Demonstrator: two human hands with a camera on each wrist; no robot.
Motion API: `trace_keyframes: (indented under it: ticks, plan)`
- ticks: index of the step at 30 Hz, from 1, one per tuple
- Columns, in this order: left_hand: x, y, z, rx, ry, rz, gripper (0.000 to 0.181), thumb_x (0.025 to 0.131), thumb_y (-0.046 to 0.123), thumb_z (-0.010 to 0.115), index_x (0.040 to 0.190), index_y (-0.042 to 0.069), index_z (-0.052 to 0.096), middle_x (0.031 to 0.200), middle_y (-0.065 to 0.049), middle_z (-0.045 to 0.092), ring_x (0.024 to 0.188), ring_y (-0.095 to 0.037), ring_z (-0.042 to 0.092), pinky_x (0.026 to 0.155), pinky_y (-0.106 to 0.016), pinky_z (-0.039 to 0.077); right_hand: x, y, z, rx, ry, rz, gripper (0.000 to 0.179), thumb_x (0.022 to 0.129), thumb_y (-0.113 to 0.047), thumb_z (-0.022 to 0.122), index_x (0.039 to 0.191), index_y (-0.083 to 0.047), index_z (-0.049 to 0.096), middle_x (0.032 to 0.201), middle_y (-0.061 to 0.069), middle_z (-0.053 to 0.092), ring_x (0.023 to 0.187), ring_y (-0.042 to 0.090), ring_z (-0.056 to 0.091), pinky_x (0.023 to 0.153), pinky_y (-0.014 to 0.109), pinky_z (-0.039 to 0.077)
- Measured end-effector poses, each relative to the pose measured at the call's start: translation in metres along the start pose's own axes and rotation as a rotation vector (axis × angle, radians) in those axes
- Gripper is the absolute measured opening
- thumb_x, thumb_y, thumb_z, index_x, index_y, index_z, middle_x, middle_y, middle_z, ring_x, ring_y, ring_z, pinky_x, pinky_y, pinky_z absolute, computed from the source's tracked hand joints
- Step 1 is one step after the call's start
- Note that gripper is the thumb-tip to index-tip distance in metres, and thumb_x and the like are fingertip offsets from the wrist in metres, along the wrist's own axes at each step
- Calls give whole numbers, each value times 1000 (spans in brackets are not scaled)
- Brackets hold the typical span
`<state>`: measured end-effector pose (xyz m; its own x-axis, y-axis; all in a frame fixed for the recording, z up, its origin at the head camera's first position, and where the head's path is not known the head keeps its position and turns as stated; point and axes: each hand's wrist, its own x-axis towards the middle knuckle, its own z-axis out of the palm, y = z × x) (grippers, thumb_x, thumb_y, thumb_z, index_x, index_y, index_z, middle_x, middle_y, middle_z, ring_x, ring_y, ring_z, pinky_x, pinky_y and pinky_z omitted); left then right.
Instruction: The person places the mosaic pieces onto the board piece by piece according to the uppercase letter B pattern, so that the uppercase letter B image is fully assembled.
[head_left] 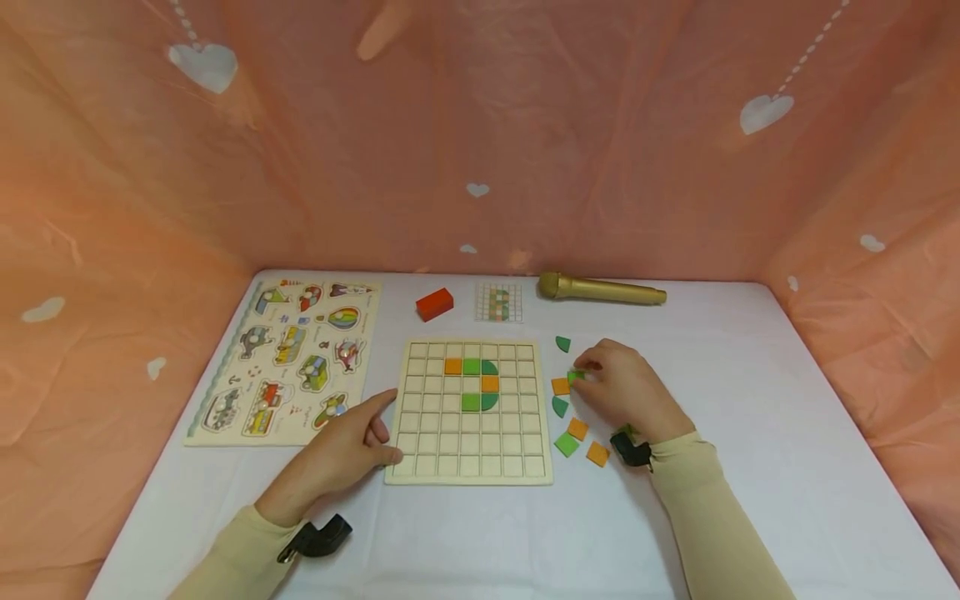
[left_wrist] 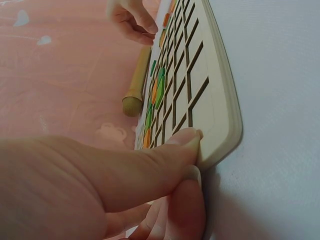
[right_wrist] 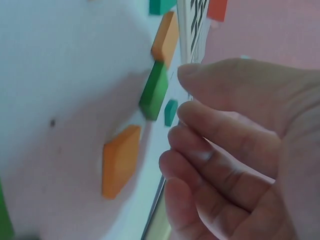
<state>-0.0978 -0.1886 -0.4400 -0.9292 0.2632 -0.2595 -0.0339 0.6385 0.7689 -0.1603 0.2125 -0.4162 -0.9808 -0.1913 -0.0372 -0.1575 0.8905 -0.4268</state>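
A pale gridded wooden board (head_left: pixel 435 421) lies in the middle of the table, with several orange, light green and dark green pieces set in it. My left hand (head_left: pixel 337 454) is at its left edge, index finger stretched out. In the left wrist view the thumb (left_wrist: pixel 182 142) presses on the rim near a corner, other fingertips beside it. To the right of the board my right hand (head_left: pixel 626 387) reaches down over a light green square tile (right_wrist: pixel 155 92). Thumb and index finger are apart there, tips close to that tile, which meets an orange tile (right_wrist: pixel 166 40).
More orange (head_left: pixel 597 454), light green (head_left: pixel 566 444) and dark green (head_left: pixel 562 343) pieces lie around the right hand. Behind the board are a red block (head_left: pixel 435 305), a pattern card (head_left: pixel 498 303) and a gold microphone (head_left: pixel 603 289). A vehicle picture puzzle (head_left: pixel 300 367) lies left.
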Motion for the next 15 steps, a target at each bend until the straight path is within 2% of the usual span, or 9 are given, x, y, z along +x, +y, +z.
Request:
trace_keyframes:
  ticks: [15]
  plan:
    - [-1,3,-2,15,-2,-8,89,89,11,87,165,3,40,98,-4,63,84,-16,56,74,-25,44,3,12,-1,-8,-21,2,21,94,-17,76,112,-7,81,108,8,74,97,25,66,94,49,57]
